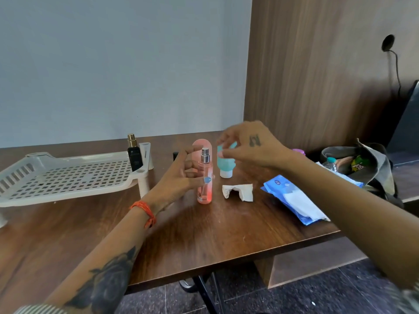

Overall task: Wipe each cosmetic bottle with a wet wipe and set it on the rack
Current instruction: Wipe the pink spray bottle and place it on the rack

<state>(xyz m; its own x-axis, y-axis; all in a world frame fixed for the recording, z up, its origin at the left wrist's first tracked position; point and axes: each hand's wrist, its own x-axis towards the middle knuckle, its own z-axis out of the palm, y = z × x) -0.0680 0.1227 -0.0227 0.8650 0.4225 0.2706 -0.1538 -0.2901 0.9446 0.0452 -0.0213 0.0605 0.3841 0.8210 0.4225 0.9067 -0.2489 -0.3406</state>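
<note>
A pink spray bottle point(205, 184) with a silver nozzle under a see-through pink cap stands mid-table. My left hand point(179, 177) wraps around it, thumb on its front. Just right of it a teal tube point(224, 164) stands on its white cap, and my right hand point(251, 146) pinches its top end; that hand is blurred. A crumpled used wipe point(238, 191) lies in front of the tube. The white perforated rack point(68, 177) sits at the left, with a black perfume bottle point(135, 155) with a gold top at its right corner.
A blue wet-wipe pack point(292, 197) with a sheet sticking out lies at the right. An open grey bag point(371, 168) holding a water bottle sits at the table's right edge. A wooden panel rises behind the table.
</note>
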